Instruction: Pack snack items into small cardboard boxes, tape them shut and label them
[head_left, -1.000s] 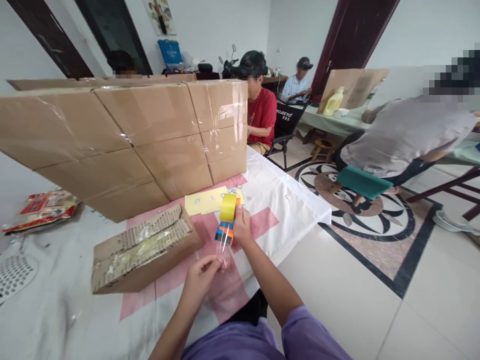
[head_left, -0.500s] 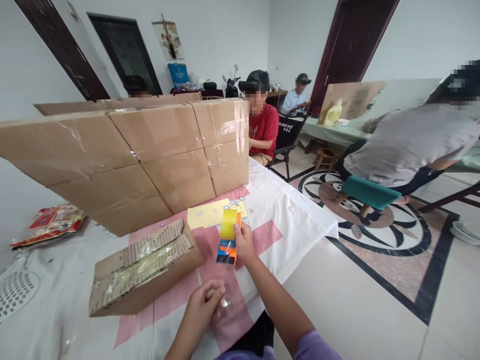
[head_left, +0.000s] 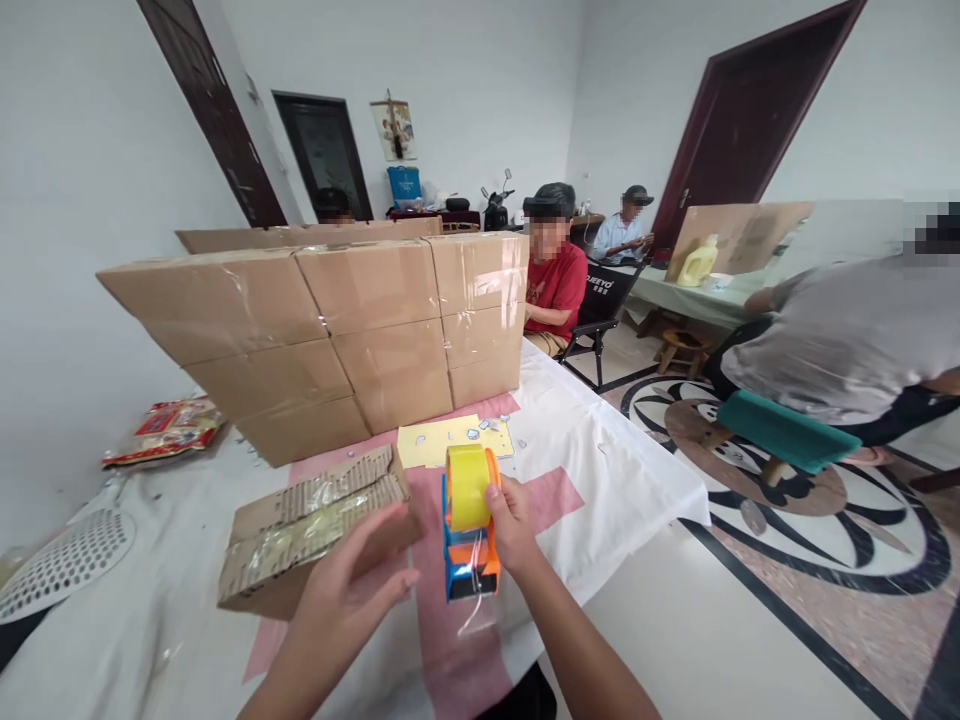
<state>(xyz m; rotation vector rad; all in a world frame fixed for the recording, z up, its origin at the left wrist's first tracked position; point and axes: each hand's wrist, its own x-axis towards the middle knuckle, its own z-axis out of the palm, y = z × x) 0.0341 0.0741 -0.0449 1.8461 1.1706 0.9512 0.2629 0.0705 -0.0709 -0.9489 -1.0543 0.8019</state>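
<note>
My right hand [head_left: 513,520] grips a blue and orange tape dispenser [head_left: 491,550] by its side, with a yellow roll of tape [head_left: 467,488] at its top. A strip of clear tape dangles from the dispenser's lower end. To the left, my left hand [head_left: 360,575] is open, thumb apart from the fingers, with nothing seen in it. Behind that hand lies a small cardboard box [head_left: 259,540], its top seam covered with shiny tape; the hand hides part of its right side. Whether the fingers touch the box I cannot tell.
Taped cardboard panels [head_left: 382,330] stand across the table's back. A yellow sheet [head_left: 420,445] with small scraps lies before them. A red packet [head_left: 165,430] and a perforated white object [head_left: 71,560] are at left. Other people sit beyond, one on a green stool [head_left: 787,428].
My left hand has opened and moved left, in front of the box. The dispenser in my right hand now shows a loose tape strip. The whole view has shifted.
</note>
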